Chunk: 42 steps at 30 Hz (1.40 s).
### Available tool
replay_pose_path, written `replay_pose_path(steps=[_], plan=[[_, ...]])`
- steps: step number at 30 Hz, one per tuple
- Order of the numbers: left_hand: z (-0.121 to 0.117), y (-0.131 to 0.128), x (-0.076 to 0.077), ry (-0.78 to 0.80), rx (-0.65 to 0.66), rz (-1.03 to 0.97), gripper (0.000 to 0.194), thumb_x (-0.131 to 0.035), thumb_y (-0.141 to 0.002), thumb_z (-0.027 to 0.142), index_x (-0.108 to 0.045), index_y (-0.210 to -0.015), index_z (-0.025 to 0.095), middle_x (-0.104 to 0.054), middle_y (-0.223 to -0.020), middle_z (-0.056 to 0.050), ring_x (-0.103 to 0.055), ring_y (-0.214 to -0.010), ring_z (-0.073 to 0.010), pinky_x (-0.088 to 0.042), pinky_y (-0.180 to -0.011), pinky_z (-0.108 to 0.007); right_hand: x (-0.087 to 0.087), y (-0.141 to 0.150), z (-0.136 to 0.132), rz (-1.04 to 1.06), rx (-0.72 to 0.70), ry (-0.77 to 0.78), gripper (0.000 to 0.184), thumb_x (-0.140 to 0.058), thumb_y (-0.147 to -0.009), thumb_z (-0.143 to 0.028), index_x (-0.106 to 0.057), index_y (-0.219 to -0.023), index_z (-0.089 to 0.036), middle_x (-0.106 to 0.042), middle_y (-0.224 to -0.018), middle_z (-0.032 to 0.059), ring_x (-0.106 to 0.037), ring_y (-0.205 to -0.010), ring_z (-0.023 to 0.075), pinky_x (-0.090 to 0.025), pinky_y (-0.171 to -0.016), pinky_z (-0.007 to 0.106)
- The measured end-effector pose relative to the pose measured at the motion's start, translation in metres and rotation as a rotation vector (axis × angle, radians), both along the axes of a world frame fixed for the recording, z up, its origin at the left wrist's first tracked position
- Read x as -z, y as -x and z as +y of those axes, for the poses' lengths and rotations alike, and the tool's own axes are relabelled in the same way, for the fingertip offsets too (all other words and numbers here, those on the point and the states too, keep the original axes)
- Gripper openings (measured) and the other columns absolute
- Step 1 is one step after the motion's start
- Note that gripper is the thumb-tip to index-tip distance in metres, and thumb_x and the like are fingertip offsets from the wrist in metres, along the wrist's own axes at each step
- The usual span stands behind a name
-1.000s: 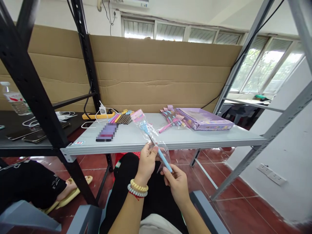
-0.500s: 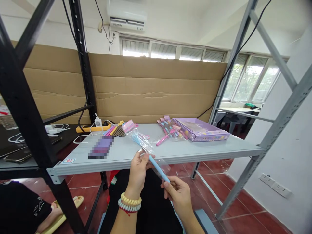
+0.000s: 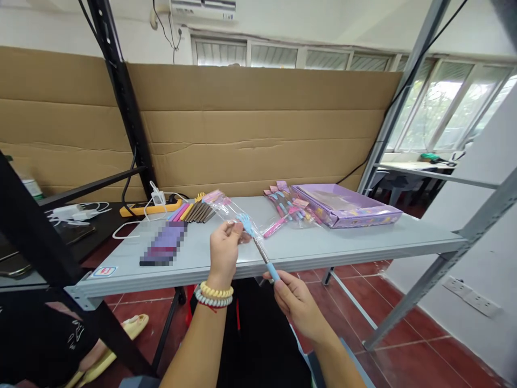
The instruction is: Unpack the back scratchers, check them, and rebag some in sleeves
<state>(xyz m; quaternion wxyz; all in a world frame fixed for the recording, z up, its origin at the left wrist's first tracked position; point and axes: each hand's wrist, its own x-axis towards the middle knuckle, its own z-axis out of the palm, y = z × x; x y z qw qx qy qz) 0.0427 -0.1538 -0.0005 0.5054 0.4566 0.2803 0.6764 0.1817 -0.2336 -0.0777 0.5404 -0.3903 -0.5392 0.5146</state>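
Slim tool (image 3: 259,246): silvery shaft (image 3: 262,251), light-blue pronged head (image 3: 245,222).

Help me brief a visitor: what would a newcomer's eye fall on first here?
Most likely the blue stick, near the picture's centre, with its handle in the right hand while the left hand holds the clear wrapper. Next might come the purple box towards the right end of the table, then the wrapped pink and blue pieces just left of it.
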Motion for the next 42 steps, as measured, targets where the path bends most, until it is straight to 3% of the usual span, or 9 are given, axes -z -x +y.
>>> replay_pose_path(steps=[4,9,13,16,20,23,28,35,42], plan=[[0.000,0.014,-0.011,0.080,-0.125,-0.181,0.027,-0.072,-0.066,0.031,-0.059,-0.081,0.013,-0.065,-0.069,-0.002,-0.061,-0.058,-0.0112,-0.049,-0.054,-0.022,0.008,-0.019,-0.009,-0.110,-0.040,0.008,0.038,-0.052,-0.086,-0.050,-0.056,-0.099,-0.014,-0.030,-0.050,-0.0083,-0.025,-0.043,0.0052,-0.017,-0.043,0.020],[0.006,0.021,-0.022,0.180,-0.020,-0.225,0.026,-0.072,-0.062,0.022,-0.057,-0.081,0.013,-0.066,-0.067,-0.002,-0.063,-0.057,-0.0125,-0.050,-0.054,-0.023,0.012,-0.033,-0.012,-0.193,-0.070,0.051,0.030,-0.059,-0.082,-0.044,-0.057,-0.091,-0.016,-0.052,-0.066,-0.0014,-0.046,-0.054,0.0087,-0.034,-0.051,0.022],[0.028,0.038,-0.035,0.149,-0.212,-0.326,0.021,-0.068,-0.065,0.019,-0.053,-0.080,0.016,-0.063,-0.066,0.002,-0.064,-0.056,-0.0105,-0.051,-0.053,-0.021,0.018,-0.051,-0.013,-0.228,-0.036,0.098,0.028,-0.067,-0.075,-0.041,-0.059,-0.085,-0.017,-0.045,-0.059,-0.0045,-0.036,-0.050,0.0068,-0.028,-0.045,0.019],[0.030,0.049,-0.037,0.142,-0.186,-0.264,0.024,-0.069,-0.064,0.021,-0.052,-0.081,0.018,-0.061,-0.065,0.003,-0.062,-0.051,-0.0102,-0.047,-0.044,-0.018,0.022,-0.062,-0.009,-0.032,0.088,0.074,0.031,-0.067,-0.075,-0.044,-0.051,-0.069,-0.017,-0.035,-0.049,-0.0073,-0.028,-0.041,0.0047,-0.022,-0.040,0.019],[0.001,0.039,-0.016,0.117,0.151,0.083,0.033,-0.075,-0.061,0.029,-0.055,-0.084,0.016,-0.062,-0.063,0.001,-0.058,-0.045,-0.0111,-0.041,-0.036,-0.017,-0.005,-0.054,0.009,0.144,0.329,-0.049,0.043,-0.068,-0.073,-0.047,-0.041,-0.054,-0.018,-0.043,-0.044,-0.0032,-0.037,-0.035,0.0068,-0.027,-0.038,0.022],[-0.027,0.023,0.008,0.113,0.348,0.270,0.033,-0.072,-0.066,0.036,-0.056,-0.087,0.016,-0.063,-0.064,-0.001,-0.058,-0.045,-0.0118,-0.042,-0.037,-0.019,-0.046,-0.036,0.028,0.197,0.437,-0.095,0.041,-0.068,-0.068,-0.053,-0.056,-0.074,-0.014,-0.063,-0.064,0.0046,-0.044,-0.035,0.0080,-0.023,-0.032,0.021],[-0.041,0.016,0.023,0.060,0.465,0.357,0.024,-0.070,-0.071,0.033,-0.058,-0.083,0.016,-0.063,-0.062,-0.001,-0.060,-0.054,-0.0122,-0.048,-0.054,-0.023,-0.093,-0.004,0.060,0.141,0.357,-0.091,0.062,-0.077,-0.055,-0.048,-0.053,-0.101,-0.015,-0.063,-0.062,0.0013,-0.042,-0.035,0.0075,-0.019,-0.032,0.018],[-0.026,0.032,0.010,-0.040,0.385,0.329,0.014,-0.070,-0.067,0.024,-0.059,-0.068,0.015,-0.067,-0.092,-0.008,-0.065,-0.082,-0.0186,-0.049,-0.074,-0.028,-0.092,0.002,0.085,-0.108,0.460,-0.188,0.050,-0.079,-0.055,-0.042,-0.034,-0.052,-0.019,-0.043,-0.051,-0.0047,-0.037,-0.045,0.0049,-0.031,-0.041,0.020],[-0.020,0.037,0.008,-0.028,0.451,0.365,0.015,-0.070,-0.065,0.021,-0.057,-0.071,0.015,-0.066,-0.102,-0.011,-0.064,-0.088,-0.0206,-0.050,-0.073,-0.029,-0.089,0.003,0.088,0.078,0.122,-0.065,0.059,-0.083,-0.046,-0.042,-0.029,-0.058,-0.021,-0.036,-0.049,-0.0085,-0.032,-0.040,0.0045,-0.017,-0.033,0.018]])
